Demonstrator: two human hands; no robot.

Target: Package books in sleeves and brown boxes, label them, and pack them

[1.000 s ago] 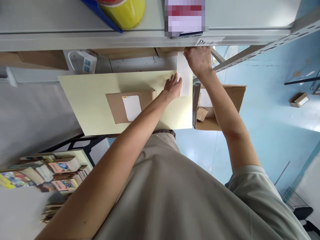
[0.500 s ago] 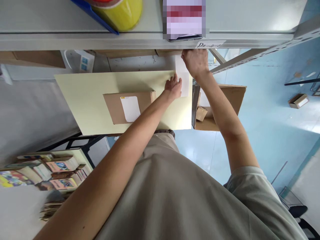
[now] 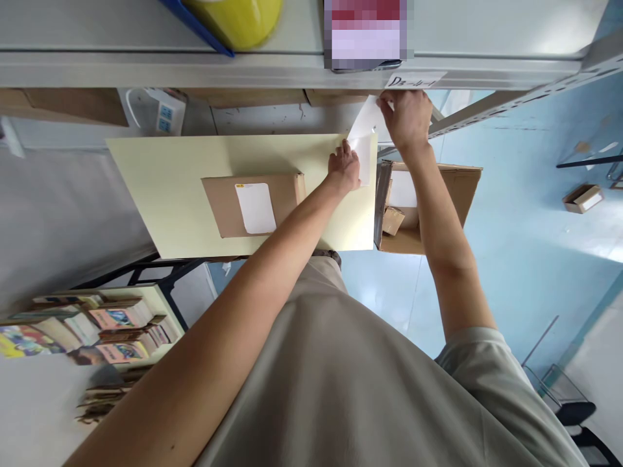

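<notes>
A white sheet of paper point(image 3: 366, 123) lies partly on the pale yellow tabletop point(image 3: 170, 194), its far part lifted and bent beyond the back edge. My right hand point(image 3: 406, 120) pinches the raised part near its far right corner, just under the shelf edge. On the sheet's near left side rests my left hand point(image 3: 344, 167), palm down, fingers forward and thumb apart. To the left on the tabletop is a flat brown cardboard parcel point(image 3: 224, 211) bearing a white label point(image 3: 256, 207). My left forearm hides its right corner.
A grey metal shelf point(image 3: 272, 68) crosses above my hands, holding a yellow container point(image 3: 243, 23) and a blurred-out phone-like object point(image 3: 367, 32). An open cardboard box point(image 3: 450, 188) stands right of the table. Books point(image 3: 121, 318) fill a rack at lower left. A power strip point(image 3: 165, 119) sits behind the table.
My right hand has moved right and come into clearer view with the paper's far part, which now slants and bends upward. My left hand has shifted slightly right on the sheet.
</notes>
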